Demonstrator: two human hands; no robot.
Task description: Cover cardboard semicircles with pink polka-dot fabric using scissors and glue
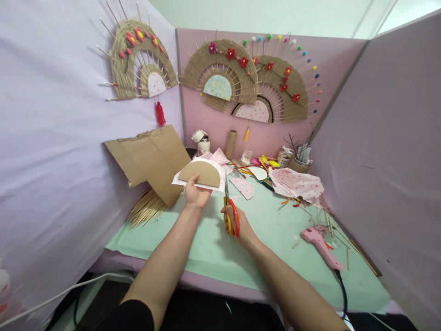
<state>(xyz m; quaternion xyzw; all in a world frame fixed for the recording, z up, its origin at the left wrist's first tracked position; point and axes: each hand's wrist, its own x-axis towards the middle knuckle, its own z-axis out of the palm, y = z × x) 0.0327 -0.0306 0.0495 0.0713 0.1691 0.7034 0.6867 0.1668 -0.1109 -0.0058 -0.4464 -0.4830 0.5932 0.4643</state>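
Observation:
My left hand grips a cardboard half circle by its straight edge, thumb on top. Under the cardboard lies white fabric that sticks out around it as a border. My right hand is closed around the handles of scissors, orange and yellow, with the blades pointing up and away. The blades stand at the right edge of the fabric; whether they touch it I cannot tell. Just beyond, a pink dotted fabric scrap lies on the table.
A pink glue gun with a black cable lies at right, near thin sticks. Crumpled dotted fabric sits behind it. Folded cardboard leans at left over a bundle of wooden sticks. Twine-wrapped arches hang on the back wall.

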